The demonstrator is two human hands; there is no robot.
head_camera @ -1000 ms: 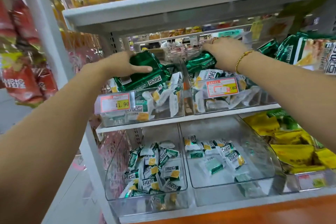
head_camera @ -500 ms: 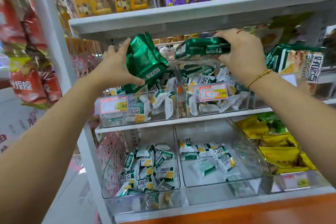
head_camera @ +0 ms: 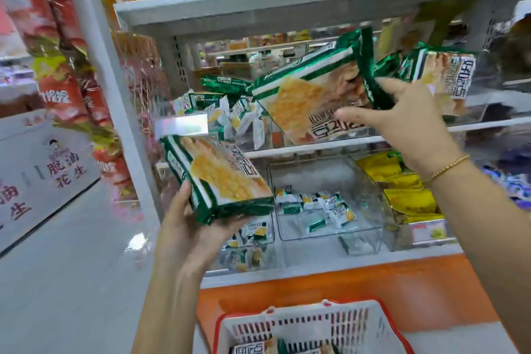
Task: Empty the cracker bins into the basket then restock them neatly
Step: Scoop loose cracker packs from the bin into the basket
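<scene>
My left hand (head_camera: 191,227) grips a large green cracker pack (head_camera: 218,178) from below, in front of the lower shelf. My right hand (head_camera: 408,126) holds a second large green cracker pack (head_camera: 310,95), tilted, in front of the upper clear bins. The upper left bin (head_camera: 258,135) holds small green-and-white cracker packets (head_camera: 212,106) and a dark green pack (head_camera: 227,84). Two clear lower bins (head_camera: 370,195) hold small packets (head_camera: 330,204). A red and white basket (head_camera: 304,327) stands on the floor below, with a cracker pack (head_camera: 253,349) inside.
More large green packs (head_camera: 442,77) stand in a bin at the right. Yellow packs (head_camera: 402,190) fill the lower right bin. An orange shelf base (head_camera: 344,287) is under the bins. Red snack bags (head_camera: 60,95) hang at the left beside the aisle floor.
Both hands have pulled their packs out of the upper bins toward me; the left pack has dropped to the lower shelf's height. The view has tilted down, showing the basket.
</scene>
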